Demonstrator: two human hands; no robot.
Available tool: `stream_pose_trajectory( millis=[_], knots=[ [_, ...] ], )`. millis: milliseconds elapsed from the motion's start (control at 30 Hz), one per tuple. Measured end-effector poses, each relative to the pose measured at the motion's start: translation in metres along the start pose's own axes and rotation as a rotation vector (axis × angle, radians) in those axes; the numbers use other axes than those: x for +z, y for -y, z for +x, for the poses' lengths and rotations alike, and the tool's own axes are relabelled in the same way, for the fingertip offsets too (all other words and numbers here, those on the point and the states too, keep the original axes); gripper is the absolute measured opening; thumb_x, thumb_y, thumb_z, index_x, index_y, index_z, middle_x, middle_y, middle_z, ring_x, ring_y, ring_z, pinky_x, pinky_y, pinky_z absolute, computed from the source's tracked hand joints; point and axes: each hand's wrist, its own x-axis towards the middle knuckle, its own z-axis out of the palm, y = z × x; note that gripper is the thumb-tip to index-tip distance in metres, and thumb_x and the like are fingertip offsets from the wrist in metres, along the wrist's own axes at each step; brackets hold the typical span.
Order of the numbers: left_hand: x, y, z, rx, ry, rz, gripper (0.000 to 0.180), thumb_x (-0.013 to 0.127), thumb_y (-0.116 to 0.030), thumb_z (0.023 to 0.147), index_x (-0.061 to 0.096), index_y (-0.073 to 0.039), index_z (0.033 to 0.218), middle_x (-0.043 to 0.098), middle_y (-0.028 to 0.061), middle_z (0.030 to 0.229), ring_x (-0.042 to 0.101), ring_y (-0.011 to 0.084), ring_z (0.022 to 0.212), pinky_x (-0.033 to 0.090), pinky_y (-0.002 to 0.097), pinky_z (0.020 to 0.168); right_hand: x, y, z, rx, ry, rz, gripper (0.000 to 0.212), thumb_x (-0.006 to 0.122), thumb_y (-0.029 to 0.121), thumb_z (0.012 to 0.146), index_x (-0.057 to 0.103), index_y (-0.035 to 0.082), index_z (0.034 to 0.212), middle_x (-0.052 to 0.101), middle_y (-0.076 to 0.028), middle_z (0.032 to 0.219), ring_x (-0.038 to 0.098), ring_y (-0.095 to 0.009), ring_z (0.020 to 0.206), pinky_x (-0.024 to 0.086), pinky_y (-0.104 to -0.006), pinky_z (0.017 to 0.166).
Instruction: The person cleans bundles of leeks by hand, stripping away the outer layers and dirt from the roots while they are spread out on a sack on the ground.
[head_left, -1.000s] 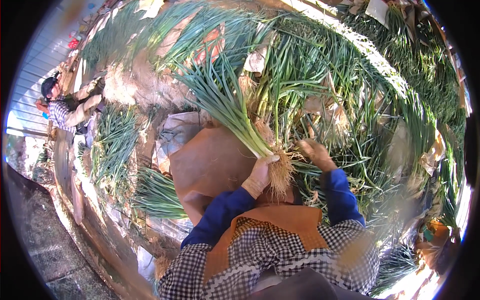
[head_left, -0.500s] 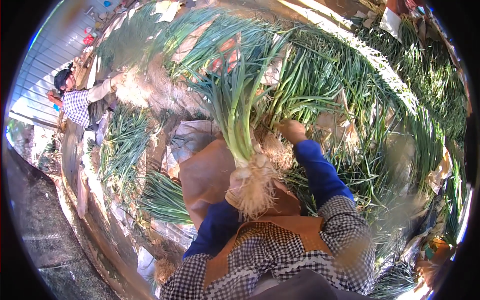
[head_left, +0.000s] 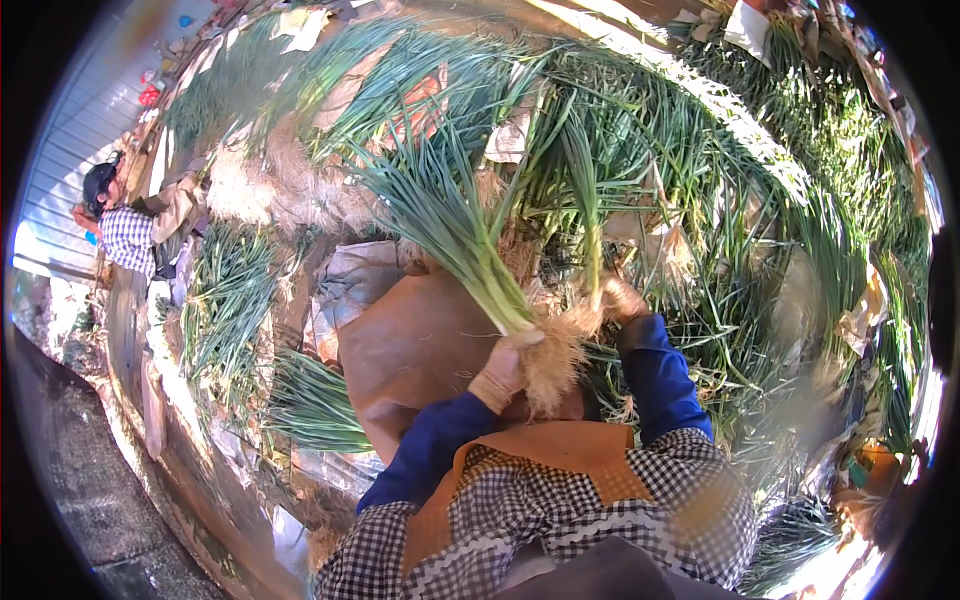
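Observation:
My left hand is wrapped round the white root end of a thick bunch of green onions. Its leaves fan out away from me and to the left, and pale stringy roots hang beside my fingers. To the right, my right hand is closed on the lower stalks of a thinner bunch of green onions, which stands almost upright. The roots of the two bunches meet between my hands. Under the left hand, a brown apron covers my lap.
Green onions lie spread ahead and to the right. A loose pile lies at my left, near crumpled sacking. Another person in a checked top sits at the far left, beside a long row of roots.
The bunch in my left hand has tilted leftward, its root end shifting right. My right hand has come nearer, drawing a thinner bunch out of the pile. The view has shifted slightly.

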Motion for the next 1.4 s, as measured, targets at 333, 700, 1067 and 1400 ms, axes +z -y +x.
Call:
stream_pose_trajectory(
  millis=[333,700,1067,1400],
  knots=[
    [0.004,0.048,0.026,-0.131,-0.050,0.133,0.025,0.050,0.000,0.077,0.053,0.002,0.102,0.061,0.0115,0.089,0.061,0.0243,0.080,0.052,0.0366,0.077,-0.027,0.010,0.049,-0.254,-0.887,-0.662,0.049,0.048,0.045,0.087,0.056,0.003,0.112,0.064,-0.014,0.092,0.059,-0.019,0.080,0.045,-0.0336,0.075],
    [-0.037,0.072,0.047,-0.087,-0.223,0.219,0.016,0.052,-0.002,0.076,0.056,0.005,0.090,0.061,0.0117,0.081,0.060,0.0233,0.073,0.051,0.0347,0.071,0.030,-0.009,0.019,-0.115,-0.679,-1.413,0.039,0.045,0.041,0.086,0.062,0.006,0.087,0.061,-0.018,0.078,0.059,-0.033,0.080,0.046,-0.0391,0.073],
    [-0.002,0.050,0.041,-0.139,-0.003,0.117,0.028,0.050,-0.002,0.074,0.052,0.005,0.102,0.061,0.0147,0.090,0.061,0.0270,0.082,0.052,0.0393,0.077,-0.030,0.020,0.055,-0.560,-0.076,-1.382,0.044,0.047,-0.006,0.073,0.054,0.003,0.115,0.061,-0.013,0.107,0.058,-0.024,0.097,0.044,-0.0303,0.089],
    [-0.021,0.052,0.036,-0.055,-0.169,0.151,0.024,0.048,-0.005,0.078,0.054,0.005,0.099,0.060,0.0118,0.088,0.060,0.0235,0.080,0.052,0.0363,0.073,0.036,0.028,-0.158,-0.044,-0.214,-0.013,0.011,0.061,0.019,0.082,0.054,0.011,0.080,0.046,0.005,0.061,0.033,-0.002,0.043,0.024,-0.0171,0.036]
  ],
)
